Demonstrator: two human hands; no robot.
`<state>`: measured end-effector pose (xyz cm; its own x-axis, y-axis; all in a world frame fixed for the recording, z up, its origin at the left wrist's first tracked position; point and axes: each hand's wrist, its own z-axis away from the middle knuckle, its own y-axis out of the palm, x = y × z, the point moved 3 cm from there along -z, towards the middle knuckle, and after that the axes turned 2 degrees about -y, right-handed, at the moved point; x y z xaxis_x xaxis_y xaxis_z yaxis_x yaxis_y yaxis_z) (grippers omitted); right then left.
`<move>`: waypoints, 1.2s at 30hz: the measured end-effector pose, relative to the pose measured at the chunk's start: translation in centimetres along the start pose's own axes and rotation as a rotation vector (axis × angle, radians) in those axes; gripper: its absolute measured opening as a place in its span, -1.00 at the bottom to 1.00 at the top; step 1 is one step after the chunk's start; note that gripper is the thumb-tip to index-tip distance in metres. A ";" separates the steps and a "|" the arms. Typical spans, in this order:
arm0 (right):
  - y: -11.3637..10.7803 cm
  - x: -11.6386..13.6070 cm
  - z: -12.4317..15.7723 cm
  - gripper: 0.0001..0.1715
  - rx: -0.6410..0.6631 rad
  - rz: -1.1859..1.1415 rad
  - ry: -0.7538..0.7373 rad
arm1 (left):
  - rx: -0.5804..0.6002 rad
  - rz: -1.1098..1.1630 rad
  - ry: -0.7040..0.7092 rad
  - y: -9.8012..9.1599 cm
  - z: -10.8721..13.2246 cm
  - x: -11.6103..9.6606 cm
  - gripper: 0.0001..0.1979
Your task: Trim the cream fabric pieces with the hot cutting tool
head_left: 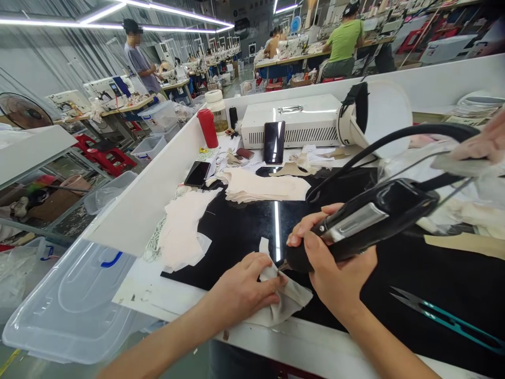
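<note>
My right hand [339, 279] is wrapped around a black corded handheld power tool [366, 221] with a silver plate on its side. The tool's narrow tip points down and left to a small off-white fabric piece [292, 302] at the table's near edge. My left hand [244, 287] presses and grips this cloth, its thumb and fingertips close beside the tip. Whether the tip touches the cloth I cannot tell. Stacked cream fabric pieces [266, 187] lie beyond, and more pale pieces [183, 229] lie to the left.
Teal-handled thread snips [445, 313] lie at right. Behind stand a phone [274, 142], a white vented box [292, 118] and a red cup [208, 128]. Another person's hand [483, 142] shows at the right edge. A clear lidded bin [71, 300] stands at left.
</note>
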<state>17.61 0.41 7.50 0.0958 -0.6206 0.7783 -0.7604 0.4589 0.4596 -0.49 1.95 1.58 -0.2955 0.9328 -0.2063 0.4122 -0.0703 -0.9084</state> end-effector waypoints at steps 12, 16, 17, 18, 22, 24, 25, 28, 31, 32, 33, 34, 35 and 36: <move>0.1 -0.5 -0.7 -0.42 0.020 -0.008 -0.018 | 0.000 0.041 -0.025 0.3 0.1 0.2 -0.69; 0.4 -0.7 -0.6 -0.44 0.024 -0.008 0.000 | 0.016 0.058 -0.042 0.5 0.2 0.2 -0.68; 0.4 -0.7 -0.6 -0.46 0.028 -0.007 -0.002 | 0.026 0.062 -0.045 0.5 0.3 0.2 -0.67; 0.3 -0.7 -0.6 -0.47 0.033 -0.005 -0.007 | 0.036 0.068 -0.048 0.4 0.3 0.2 -0.67; 0.2 -0.6 -0.7 -0.50 0.062 0.004 -0.018 | 0.068 0.141 -0.090 -0.5 0.0 0.8 -0.69; 0.1 -0.6 -0.7 -0.51 0.074 0.009 -0.028 | 0.077 0.182 -0.114 -0.9 -0.3 1.2 -0.69; 0.1 -0.6 -0.7 -0.51 0.078 0.012 -0.036 | 0.079 0.195 -0.115 -1.1 -0.6 1.5 -0.70; 0.1 -0.6 -0.7 -0.50 0.075 0.020 -0.047 | 0.093 0.200 -0.084 -1.3 -1.2 2.2 -0.71; 0.1 -0.6 -0.7 -0.48 0.070 0.024 -0.047 | 0.112 0.184 -0.051 -1.2 -1.3 2.8 -0.70; 0.1 -0.6 -0.7 -0.47 0.071 0.024 -0.048 | 0.110 0.181 -0.045 -1.1 -1.2 2.9 -0.70; 0.1 -0.5 -0.7 -0.47 0.076 0.023 -0.054 | 0.101 0.179 -0.041 -1.1 -1.0 3.0 -0.70; 0.1 -0.5 -0.7 -0.48 0.082 0.022 -0.059 | 0.088 0.178 -0.038 -1.0 -0.9 3.1 -0.70; 0.1 -0.5 -0.8 -0.48 0.090 0.022 -0.065 | 0.075 0.178 -0.035 -1.0 -0.7 3.2 -0.71; 0.1 -0.5 -0.8 -0.49 0.097 0.022 -0.070 | 0.066 0.178 -0.028 -0.9 -0.6 3.2 -0.71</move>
<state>17.96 1.28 7.52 0.0364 -0.6555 0.7543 -0.8208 0.4109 0.3967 -1.34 5.23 1.98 -0.2475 0.8933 -0.3752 0.4034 -0.2571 -0.8782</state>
